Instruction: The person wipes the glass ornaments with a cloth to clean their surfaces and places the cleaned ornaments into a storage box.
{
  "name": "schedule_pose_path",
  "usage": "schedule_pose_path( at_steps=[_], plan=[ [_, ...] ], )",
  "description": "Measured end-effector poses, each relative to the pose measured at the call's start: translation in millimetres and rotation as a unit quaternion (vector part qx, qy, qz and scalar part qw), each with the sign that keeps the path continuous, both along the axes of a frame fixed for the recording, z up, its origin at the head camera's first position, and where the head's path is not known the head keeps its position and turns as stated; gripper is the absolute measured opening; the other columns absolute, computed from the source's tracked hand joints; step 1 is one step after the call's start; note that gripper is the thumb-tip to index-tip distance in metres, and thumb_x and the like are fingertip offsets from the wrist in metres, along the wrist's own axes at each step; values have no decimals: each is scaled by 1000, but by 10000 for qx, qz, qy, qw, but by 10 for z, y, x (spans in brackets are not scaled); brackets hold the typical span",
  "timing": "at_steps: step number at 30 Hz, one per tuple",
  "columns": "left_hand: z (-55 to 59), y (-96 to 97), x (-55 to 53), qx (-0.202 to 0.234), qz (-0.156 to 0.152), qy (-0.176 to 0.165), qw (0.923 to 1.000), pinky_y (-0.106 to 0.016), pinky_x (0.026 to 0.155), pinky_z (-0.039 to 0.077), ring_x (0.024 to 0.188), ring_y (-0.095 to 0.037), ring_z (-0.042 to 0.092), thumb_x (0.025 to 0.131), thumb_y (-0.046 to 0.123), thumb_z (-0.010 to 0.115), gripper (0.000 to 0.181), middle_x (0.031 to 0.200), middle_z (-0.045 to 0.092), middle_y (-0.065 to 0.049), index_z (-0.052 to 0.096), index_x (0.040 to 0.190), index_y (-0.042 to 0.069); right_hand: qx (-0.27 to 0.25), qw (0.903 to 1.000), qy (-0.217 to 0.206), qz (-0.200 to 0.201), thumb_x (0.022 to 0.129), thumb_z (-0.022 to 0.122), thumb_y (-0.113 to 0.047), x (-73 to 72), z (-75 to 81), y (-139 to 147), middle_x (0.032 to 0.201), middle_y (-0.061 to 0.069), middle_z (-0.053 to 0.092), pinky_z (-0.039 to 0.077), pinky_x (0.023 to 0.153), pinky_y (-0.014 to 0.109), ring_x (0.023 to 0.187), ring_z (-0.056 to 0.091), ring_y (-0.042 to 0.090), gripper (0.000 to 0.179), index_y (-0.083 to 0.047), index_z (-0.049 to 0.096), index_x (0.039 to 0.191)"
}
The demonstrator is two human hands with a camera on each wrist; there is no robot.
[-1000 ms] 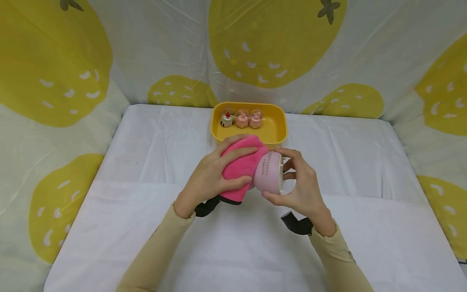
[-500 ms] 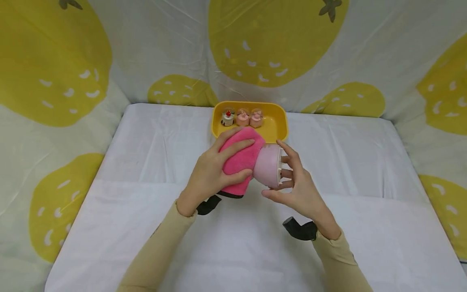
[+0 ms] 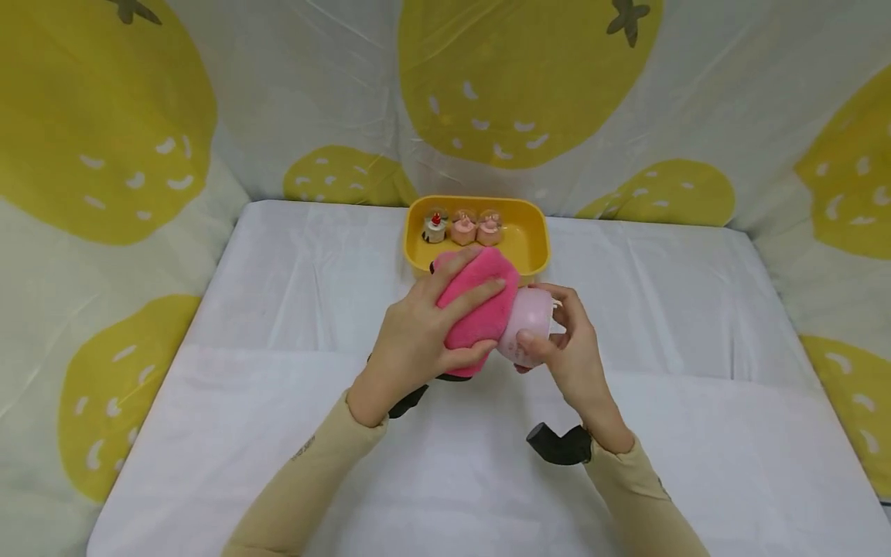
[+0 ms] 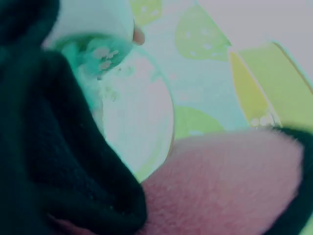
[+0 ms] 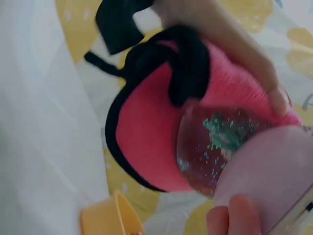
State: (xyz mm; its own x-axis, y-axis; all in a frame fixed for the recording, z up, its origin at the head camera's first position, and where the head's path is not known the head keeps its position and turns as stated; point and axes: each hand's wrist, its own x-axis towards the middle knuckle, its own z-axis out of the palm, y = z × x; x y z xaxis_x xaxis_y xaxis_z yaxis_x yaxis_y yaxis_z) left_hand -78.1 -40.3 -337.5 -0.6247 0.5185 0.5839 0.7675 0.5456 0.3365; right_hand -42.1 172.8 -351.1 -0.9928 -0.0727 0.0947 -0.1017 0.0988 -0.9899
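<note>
A snow globe with a pale pink base point(image 3: 527, 321) lies on its side between the hands, above the table. Its clear dome point(image 5: 205, 142), with green glitter inside, shows in the right wrist view against a bright pink cloth point(image 3: 480, 298) with black edging. My left hand point(image 3: 421, 333) holds this cloth around the dome, fingers spread over the outside. At the base, my right hand point(image 3: 578, 356) grips with the thumb on the side and the fingers reaching round the far edge. The left wrist view has the cloth's dark edge close to the camera.
Behind the hands stands a yellow tray point(image 3: 524, 240). In it sit a small white trinket with a red top point(image 3: 435, 227) and two pink trinkets point(image 3: 463, 227), each under a clear dome. A white cloth point(image 3: 278, 433) covers the table, and lemon-print fabric point(image 3: 334, 174) hangs around it.
The snow globe's base has turned, and both hands have shifted slightly right. My right thumb has moved from the base's lower edge onto its side. The left hand keeps hold of the cloth.
</note>
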Motion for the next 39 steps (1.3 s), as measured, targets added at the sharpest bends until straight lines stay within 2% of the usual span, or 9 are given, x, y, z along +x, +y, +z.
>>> schedule_pose_path(
  at_steps=[5,11,15,20,23,26,30,35,39],
  plan=[
    [-30,-34,-15,95,9,-141,9999,-39,75,56,115,-27,50,77,42,78,61,148,35,-3,58,132,24,386,9960,-640,496,90,62,-16,3,23,68,112,22,54,57,56,39,63,66,29,56,-8,33,138],
    [-7,-123,-88,588,-310,-788,9947,-33,80,53,121,-16,46,75,37,82,63,147,36,1,59,131,22,2091,9610,1472,1057,69,88,-25,-12,30,162,117,11,57,57,66,28,80,64,14,97,-13,30,145],
    [-13,-108,-73,531,-355,-741,9952,-32,79,54,121,-18,47,76,40,80,64,148,36,0,57,133,21,1885,9512,2328,741,71,85,-34,-49,-16,129,126,11,53,56,64,23,77,63,15,85,-5,41,136],
    [-54,-48,-18,261,102,-228,9993,-38,71,57,111,-25,52,76,44,79,63,147,37,-4,58,132,23,342,9962,748,269,80,71,-3,-9,-47,-23,111,17,55,57,54,32,66,68,21,61,-3,42,134],
    [-84,-24,5,111,343,50,9993,-40,67,57,106,-30,54,77,45,77,62,147,36,-4,58,132,24,-222,9989,-393,84,89,58,-12,-10,-42,-68,103,19,56,56,51,40,63,66,25,47,-5,41,132],
    [-101,-46,0,179,386,49,9991,-40,68,57,106,-29,54,77,44,78,62,147,37,-4,59,132,24,-144,9963,-701,474,91,58,-18,-34,-47,-25,105,21,55,57,53,41,63,65,28,52,-8,35,136],
    [-89,-108,-50,572,228,-294,9977,-38,73,56,116,-23,50,74,40,81,64,147,37,-3,59,132,23,1017,9881,127,1148,79,79,-11,-45,-36,60,108,18,56,58,59,36,70,67,22,88,-18,24,147],
    [-66,-129,-94,822,-40,-510,9953,-35,77,55,122,-19,46,74,39,82,65,148,36,-2,58,132,21,2387,9489,1925,752,60,92,-14,-72,-18,88,118,7,56,56,63,27,79,59,12,102,-17,33,144],
    [-59,-110,-86,690,22,-307,9971,-36,76,56,119,-22,49,74,40,82,65,147,38,-3,58,132,21,1734,9673,1798,430,63,88,-3,-79,-23,34,119,9,54,56,64,27,75,60,16,86,-9,43,137]
  ],
)
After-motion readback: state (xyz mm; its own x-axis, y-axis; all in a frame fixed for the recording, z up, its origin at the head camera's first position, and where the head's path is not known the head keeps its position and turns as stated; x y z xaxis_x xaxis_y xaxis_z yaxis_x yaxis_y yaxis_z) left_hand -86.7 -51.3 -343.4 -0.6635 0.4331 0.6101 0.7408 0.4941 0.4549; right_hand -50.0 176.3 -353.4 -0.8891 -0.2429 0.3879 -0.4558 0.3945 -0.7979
